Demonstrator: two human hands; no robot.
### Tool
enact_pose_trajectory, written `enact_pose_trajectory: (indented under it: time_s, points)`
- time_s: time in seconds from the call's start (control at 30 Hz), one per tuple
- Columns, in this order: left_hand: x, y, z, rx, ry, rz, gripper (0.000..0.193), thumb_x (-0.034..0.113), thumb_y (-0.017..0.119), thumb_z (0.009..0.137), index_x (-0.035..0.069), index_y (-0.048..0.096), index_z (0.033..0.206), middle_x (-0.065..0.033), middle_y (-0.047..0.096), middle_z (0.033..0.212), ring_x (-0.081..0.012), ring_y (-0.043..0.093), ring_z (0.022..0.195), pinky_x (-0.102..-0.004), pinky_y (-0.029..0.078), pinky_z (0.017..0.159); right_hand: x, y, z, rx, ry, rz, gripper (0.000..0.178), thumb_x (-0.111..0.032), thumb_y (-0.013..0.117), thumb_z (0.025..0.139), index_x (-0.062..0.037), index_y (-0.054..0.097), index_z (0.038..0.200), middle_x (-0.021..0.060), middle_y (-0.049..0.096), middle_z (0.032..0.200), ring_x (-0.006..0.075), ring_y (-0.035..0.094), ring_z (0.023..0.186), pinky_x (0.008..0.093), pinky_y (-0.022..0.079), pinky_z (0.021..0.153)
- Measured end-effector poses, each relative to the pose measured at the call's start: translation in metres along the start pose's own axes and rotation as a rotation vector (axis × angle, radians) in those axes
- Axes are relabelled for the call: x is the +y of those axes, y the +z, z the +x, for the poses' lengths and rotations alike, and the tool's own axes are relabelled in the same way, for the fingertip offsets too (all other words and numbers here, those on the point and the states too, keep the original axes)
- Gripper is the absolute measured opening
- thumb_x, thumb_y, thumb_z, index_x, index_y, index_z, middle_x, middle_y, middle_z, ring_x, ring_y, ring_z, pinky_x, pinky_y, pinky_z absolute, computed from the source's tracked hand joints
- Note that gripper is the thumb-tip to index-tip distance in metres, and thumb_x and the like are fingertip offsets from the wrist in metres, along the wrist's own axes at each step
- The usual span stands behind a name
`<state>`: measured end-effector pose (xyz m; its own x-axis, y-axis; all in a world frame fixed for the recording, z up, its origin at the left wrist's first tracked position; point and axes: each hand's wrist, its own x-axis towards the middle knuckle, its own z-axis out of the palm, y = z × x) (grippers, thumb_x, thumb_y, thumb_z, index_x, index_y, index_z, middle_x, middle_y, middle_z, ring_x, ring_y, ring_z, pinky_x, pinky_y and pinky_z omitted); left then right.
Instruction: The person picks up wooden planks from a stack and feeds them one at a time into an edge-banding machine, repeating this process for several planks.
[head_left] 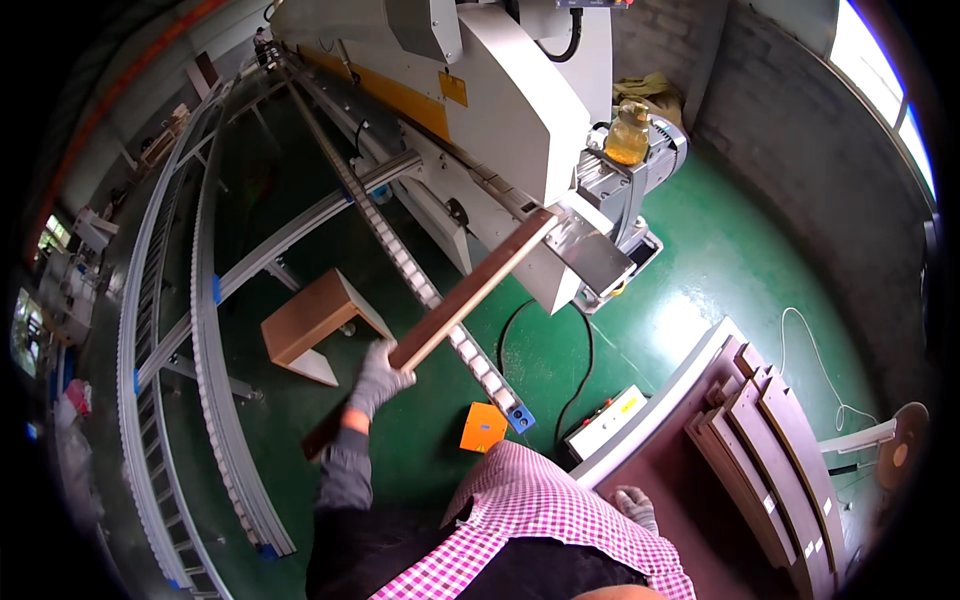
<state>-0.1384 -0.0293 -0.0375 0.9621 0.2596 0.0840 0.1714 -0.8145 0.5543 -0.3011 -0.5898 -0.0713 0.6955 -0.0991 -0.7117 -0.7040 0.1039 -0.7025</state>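
My left hand [378, 380], in a grey glove, is closed around a long narrow brown board [470, 290]. One end of this board slants down left past my wrist; its far end lies at the metal table of a large white machine [520, 110]. Beneath its middle runs a roller rail [408, 262] with pale rollers. On the right, my gloved right hand [637, 508] rests by a dark red-brown surface [655, 470], beside my checked apron. Its fingers lie extended and it holds nothing that I can see; part of it is hidden by the apron.
Brown boards [775, 465] are stacked at the right. A wooden box-like piece [315, 320] stands on the green floor, near an orange block [484, 428] and a white control box [608, 422]. Curved roller conveyors [205, 330] run along the left. A black cable [590, 350] loops across the floor.
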Motion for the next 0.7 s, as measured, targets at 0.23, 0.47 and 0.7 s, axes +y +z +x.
enact_pose_trajectory:
  time_s: [0.23, 0.47, 0.7]
  points:
    - [0.164, -0.01, -0.127, -0.217, 0.271, -0.1, 0.056, 0.031, 0.085, 0.068, 0.009, 0.064, 0.115, -0.0131, 0.064, 0.108, -0.0334, 0.067, 0.098, -0.0427, 0.054, 0.09, -0.074, 0.023, -0.03, -0.437, -0.31, 0.236, 0.067, -0.045, 0.073, 0.091, -0.0078, 0.048, 0.141, 0.0103, 0.063, 0.126, 0.0219, 0.063, 0.112, 0.0403, 0.051, 0.098]
    - [0.35, 0.064, -0.148, -0.54, 1.049, 0.059, 0.059, 0.023, 0.077, 0.071, 0.004, 0.06, 0.124, -0.0158, 0.062, 0.112, -0.0354, 0.063, 0.104, -0.0452, 0.049, 0.092, -0.062, -0.018, -0.087, -0.17, -0.475, 0.712, 0.05, -0.046, 0.059, 0.1, -0.0068, 0.059, 0.132, 0.0093, 0.065, 0.129, 0.027, 0.061, 0.119, 0.0495, 0.047, 0.105]
    - [0.39, 0.141, -0.154, -0.584, 1.212, 0.186, 0.067, 0.02, 0.085, 0.066, 0.005, 0.06, 0.127, -0.0158, 0.068, 0.107, -0.0353, 0.066, 0.098, -0.0462, 0.052, 0.089, 0.013, -0.147, -0.086, 0.368, -0.459, 1.098, 0.036, -0.038, 0.066, 0.098, -0.0044, 0.062, 0.113, 0.0095, 0.069, 0.108, 0.0255, 0.068, 0.102, 0.0469, 0.059, 0.091]
